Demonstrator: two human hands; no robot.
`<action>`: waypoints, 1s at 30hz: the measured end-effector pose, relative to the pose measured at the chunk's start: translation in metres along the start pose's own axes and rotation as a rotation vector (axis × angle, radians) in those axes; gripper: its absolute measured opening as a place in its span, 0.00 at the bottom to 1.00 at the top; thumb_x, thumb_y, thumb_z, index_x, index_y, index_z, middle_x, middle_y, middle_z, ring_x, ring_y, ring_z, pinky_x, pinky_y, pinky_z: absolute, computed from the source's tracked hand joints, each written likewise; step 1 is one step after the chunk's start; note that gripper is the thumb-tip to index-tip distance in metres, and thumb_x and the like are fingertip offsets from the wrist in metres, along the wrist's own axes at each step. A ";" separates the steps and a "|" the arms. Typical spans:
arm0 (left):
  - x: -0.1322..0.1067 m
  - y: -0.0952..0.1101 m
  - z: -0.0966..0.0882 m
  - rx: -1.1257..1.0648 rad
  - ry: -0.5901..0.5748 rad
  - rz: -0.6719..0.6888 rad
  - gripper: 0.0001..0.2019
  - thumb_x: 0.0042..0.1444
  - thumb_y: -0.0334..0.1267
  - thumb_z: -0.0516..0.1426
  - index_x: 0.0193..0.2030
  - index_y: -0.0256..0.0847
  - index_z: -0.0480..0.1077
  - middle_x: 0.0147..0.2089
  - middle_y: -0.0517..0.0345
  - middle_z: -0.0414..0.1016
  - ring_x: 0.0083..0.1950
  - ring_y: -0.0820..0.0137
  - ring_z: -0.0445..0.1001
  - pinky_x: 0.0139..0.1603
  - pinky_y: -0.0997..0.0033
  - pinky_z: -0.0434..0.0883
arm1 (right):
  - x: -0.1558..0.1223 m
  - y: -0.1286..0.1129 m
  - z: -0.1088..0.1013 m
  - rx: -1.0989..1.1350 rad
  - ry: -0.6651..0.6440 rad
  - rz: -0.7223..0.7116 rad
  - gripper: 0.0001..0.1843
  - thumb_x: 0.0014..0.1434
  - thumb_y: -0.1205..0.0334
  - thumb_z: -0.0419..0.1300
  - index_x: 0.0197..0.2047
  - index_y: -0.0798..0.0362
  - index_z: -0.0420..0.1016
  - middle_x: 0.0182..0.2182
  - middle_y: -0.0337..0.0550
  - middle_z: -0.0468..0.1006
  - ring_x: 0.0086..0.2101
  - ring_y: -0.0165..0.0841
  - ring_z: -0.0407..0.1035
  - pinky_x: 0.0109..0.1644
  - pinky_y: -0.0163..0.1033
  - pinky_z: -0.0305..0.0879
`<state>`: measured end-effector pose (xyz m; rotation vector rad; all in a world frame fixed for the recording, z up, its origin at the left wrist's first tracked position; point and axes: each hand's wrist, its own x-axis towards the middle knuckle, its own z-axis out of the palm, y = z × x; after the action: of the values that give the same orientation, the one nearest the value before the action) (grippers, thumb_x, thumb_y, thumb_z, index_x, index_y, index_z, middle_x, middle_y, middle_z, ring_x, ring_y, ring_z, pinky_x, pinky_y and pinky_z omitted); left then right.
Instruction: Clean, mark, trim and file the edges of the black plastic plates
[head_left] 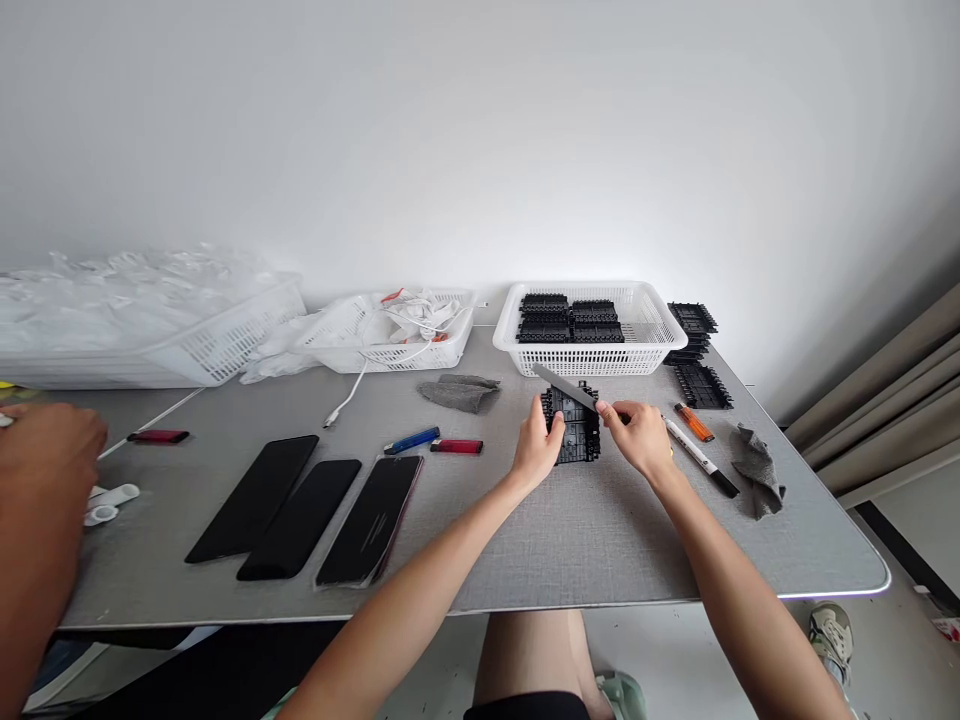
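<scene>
A black ribbed plastic part (576, 432) rests on the grey table (570, 540). My left hand (537, 448) grips its left edge with curled fingers. My right hand (639, 432) is closed on the handle of a grey-bladed knife (567, 389), whose blade lies slanted over the top of the part. Behind stands a white basket (645, 345) with several similar black parts inside.
More black parts (697, 370) are stacked right of the basket. A marker (701, 458), an orange lighter (694, 422) and a grey cloth (757, 470) lie to the right. Three black phones (300, 510), lighters and baskets lie left. Another person's hand (45, 450) is at far left.
</scene>
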<state>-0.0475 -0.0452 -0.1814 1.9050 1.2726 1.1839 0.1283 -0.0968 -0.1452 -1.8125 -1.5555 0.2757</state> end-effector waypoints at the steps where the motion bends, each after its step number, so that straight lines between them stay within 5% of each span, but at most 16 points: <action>1: 0.000 -0.001 0.000 0.011 0.011 0.012 0.16 0.63 0.42 0.52 0.53 0.35 0.64 0.31 0.53 0.73 0.35 0.61 0.76 0.36 0.64 0.71 | -0.001 -0.002 0.001 -0.042 0.002 -0.004 0.36 0.63 0.32 0.45 0.22 0.52 0.74 0.18 0.44 0.70 0.22 0.33 0.62 0.28 0.37 0.46; 8: 0.001 0.001 -0.002 0.058 0.068 -0.008 0.15 0.62 0.39 0.52 0.52 0.34 0.64 0.23 0.62 0.64 0.24 0.66 0.68 0.28 0.68 0.65 | -0.004 -0.004 0.001 -0.179 0.062 0.054 0.35 0.65 0.35 0.45 0.22 0.52 0.71 0.19 0.45 0.71 0.22 0.32 0.60 0.28 0.37 0.43; 16: 0.000 0.007 -0.003 0.096 0.048 -0.021 0.10 0.62 0.38 0.51 0.47 0.37 0.65 0.23 0.62 0.64 0.25 0.67 0.68 0.28 0.69 0.63 | -0.006 -0.010 0.002 -0.201 0.070 0.075 0.32 0.66 0.38 0.47 0.23 0.52 0.72 0.20 0.46 0.73 0.22 0.32 0.62 0.28 0.38 0.43; 25: 0.000 0.012 -0.006 0.097 0.058 -0.053 0.09 0.62 0.38 0.50 0.46 0.38 0.63 0.25 0.61 0.65 0.27 0.66 0.69 0.29 0.68 0.63 | -0.002 -0.002 0.006 0.103 -0.081 0.100 0.37 0.62 0.32 0.45 0.18 0.52 0.69 0.16 0.42 0.67 0.20 0.32 0.60 0.27 0.37 0.49; 30: 0.000 0.013 -0.006 0.086 0.060 -0.080 0.08 0.61 0.38 0.51 0.45 0.38 0.64 0.22 0.66 0.58 0.23 0.70 0.63 0.27 0.70 0.59 | 0.000 0.002 0.009 0.207 -0.176 0.120 0.37 0.60 0.30 0.46 0.18 0.53 0.70 0.16 0.40 0.67 0.19 0.30 0.60 0.27 0.37 0.52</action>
<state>-0.0475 -0.0510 -0.1679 1.8726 1.4393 1.1702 0.1245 -0.0938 -0.1524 -1.7579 -1.4765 0.6446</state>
